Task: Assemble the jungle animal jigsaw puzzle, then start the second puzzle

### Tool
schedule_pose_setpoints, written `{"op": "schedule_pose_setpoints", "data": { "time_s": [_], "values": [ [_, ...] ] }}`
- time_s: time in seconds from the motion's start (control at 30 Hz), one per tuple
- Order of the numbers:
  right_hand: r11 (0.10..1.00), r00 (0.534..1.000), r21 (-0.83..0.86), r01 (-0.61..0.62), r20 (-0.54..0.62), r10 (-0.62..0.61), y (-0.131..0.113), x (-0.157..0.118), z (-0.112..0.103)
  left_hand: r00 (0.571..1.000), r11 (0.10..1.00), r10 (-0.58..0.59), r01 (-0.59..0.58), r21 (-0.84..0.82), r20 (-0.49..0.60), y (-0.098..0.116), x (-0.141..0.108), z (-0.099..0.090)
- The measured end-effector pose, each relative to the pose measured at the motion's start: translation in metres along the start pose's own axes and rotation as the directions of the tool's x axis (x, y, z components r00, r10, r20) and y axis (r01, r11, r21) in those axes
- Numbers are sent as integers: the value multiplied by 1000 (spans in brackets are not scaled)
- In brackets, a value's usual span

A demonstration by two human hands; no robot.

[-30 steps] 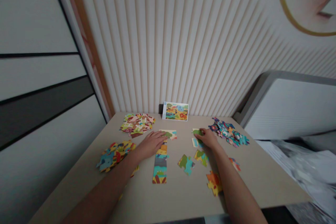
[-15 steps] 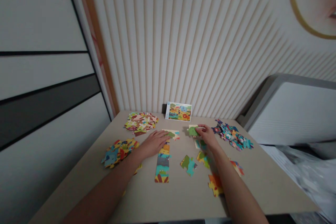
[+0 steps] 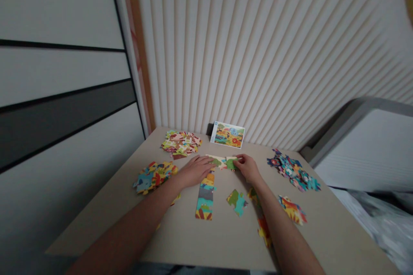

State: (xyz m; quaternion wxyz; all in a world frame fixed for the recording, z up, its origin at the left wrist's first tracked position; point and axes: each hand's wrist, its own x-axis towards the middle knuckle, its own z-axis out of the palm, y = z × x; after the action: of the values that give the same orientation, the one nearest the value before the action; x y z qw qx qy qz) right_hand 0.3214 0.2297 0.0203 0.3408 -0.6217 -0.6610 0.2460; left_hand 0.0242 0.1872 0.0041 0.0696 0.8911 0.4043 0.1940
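A joined puzzle strip runs down the table's middle, with pieces across its top end. My left hand lies over that top left corner, fingers stretched out on the pieces. At the right end of the top row, my right hand pinches a green tree piece, which sits against the neighbouring piece. Below the hands lies a loose green and blue piece. Other pieces are partly hidden under my right forearm.
A picture card leans at the back wall. Piles of pieces lie at the back left, left and right. An orange and red piece is at the right.
My right hand has moved left with the green tree piece, closing the gap to the top row. My left hand stays on the corner. The view has shifted a little.
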Motion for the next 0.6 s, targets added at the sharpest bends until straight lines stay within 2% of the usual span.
{"op": "schedule_pose_setpoints", "data": {
  "time_s": [0.13,0.2,0.37,0.47,0.6],
  "values": [
    [1000,1000,15,3,-9,-3,0,1,0,1000,1000,0,0,5,10,0,-1,-2],
    [999,999,37,-5,-51,7,1,4,-10,1000,1000,-3,3,5,15,0,-1,-2],
    [994,971,30,-102,-214,106,23,7,-67,1000,1000,-3,3,-5,13,0,-1,0],
    [984,959,-32,-175,-234,162,39,0,-92,1000,1000,-1,1,-10,5,-2,-1,2],
    [970,960,-135,-203,-221,170,48,-8,-91,1000,1000,7,-7,-8,4,-6,-1,4]
  ]
}}
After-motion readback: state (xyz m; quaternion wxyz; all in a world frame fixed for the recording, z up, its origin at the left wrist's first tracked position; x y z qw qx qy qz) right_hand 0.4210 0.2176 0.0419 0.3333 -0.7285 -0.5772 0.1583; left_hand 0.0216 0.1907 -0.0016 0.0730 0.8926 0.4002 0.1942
